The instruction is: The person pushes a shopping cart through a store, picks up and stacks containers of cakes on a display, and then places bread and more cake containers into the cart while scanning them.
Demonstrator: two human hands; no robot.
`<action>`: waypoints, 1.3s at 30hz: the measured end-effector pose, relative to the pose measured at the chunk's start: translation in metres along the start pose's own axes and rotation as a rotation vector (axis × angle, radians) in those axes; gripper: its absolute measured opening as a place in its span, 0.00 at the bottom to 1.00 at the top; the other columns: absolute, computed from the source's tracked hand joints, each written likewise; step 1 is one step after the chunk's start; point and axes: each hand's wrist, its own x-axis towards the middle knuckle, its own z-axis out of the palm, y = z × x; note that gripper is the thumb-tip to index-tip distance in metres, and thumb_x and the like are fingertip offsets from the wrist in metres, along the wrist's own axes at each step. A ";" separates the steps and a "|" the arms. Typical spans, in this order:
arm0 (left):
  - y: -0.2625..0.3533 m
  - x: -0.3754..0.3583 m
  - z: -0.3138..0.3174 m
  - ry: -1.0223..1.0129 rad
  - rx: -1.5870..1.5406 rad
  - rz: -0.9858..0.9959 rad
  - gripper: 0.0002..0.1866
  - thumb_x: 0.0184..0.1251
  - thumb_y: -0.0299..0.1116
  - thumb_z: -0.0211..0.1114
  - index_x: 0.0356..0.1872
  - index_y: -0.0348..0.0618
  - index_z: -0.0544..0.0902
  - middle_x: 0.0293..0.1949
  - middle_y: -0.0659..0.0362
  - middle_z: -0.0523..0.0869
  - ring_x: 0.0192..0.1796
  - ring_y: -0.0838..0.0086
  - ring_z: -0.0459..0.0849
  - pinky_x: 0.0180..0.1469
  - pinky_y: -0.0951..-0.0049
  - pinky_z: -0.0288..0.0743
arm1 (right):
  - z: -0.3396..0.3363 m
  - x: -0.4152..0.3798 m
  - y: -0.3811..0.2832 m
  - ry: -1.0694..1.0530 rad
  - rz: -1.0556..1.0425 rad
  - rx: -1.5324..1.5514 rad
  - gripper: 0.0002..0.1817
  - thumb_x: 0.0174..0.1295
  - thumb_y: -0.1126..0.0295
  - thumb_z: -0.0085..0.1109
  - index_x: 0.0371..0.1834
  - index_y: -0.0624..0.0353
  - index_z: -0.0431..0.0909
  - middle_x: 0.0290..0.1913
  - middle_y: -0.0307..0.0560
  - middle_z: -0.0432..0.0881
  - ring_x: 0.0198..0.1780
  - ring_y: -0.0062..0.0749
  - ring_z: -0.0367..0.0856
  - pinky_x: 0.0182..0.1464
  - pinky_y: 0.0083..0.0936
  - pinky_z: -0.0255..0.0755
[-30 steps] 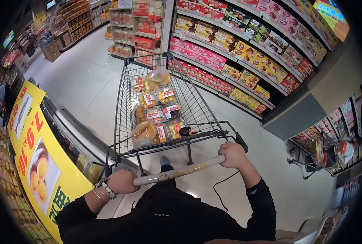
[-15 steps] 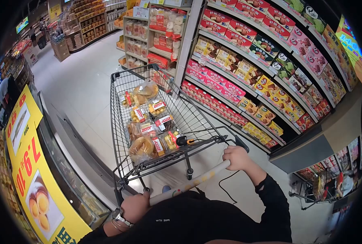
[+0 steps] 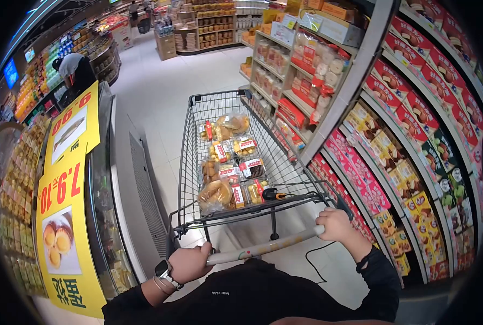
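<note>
Two hands, the left (image 3: pixel 194 263) and the right (image 3: pixel 335 224), curl around the smooth, rounded handle (image 3: pixel 266 245). Beyond it, the black wire cart (image 3: pixel 294 202) holds glossy clear packs (image 3: pixel 250 168) and round, browned bread (image 3: pixel 216 193) in filmy plastic.

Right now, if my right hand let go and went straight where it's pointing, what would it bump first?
Probably the cart's near rim, just past the handlebar your right hand holds. I can't judge heights well, so it might pass over.
</note>
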 end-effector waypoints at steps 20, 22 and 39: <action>-0.283 0.317 -0.136 0.175 0.103 -0.376 0.13 0.48 0.46 0.60 0.24 0.48 0.82 0.21 0.55 0.82 0.28 0.59 0.83 0.32 0.62 0.77 | 0.048 0.507 0.161 0.025 -0.150 -0.019 0.07 0.36 0.63 0.59 0.18 0.52 0.77 0.25 0.42 0.77 0.35 0.39 0.78 0.38 0.32 0.73; -0.314 0.346 -0.154 0.167 0.086 -0.418 0.13 0.47 0.46 0.60 0.24 0.48 0.82 0.22 0.54 0.83 0.29 0.59 0.83 0.32 0.63 0.77 | 0.053 0.560 0.171 -0.012 -0.125 -0.061 0.07 0.36 0.64 0.59 0.17 0.53 0.77 0.25 0.42 0.78 0.36 0.39 0.78 0.38 0.32 0.73; -0.589 0.567 -0.272 0.308 0.104 -0.537 0.12 0.40 0.44 0.63 0.23 0.50 0.82 0.21 0.55 0.82 0.28 0.59 0.82 0.32 0.63 0.76 | 0.094 0.939 0.230 -0.028 -0.162 -0.055 0.09 0.35 0.62 0.59 0.20 0.52 0.80 0.28 0.44 0.81 0.36 0.40 0.80 0.38 0.35 0.74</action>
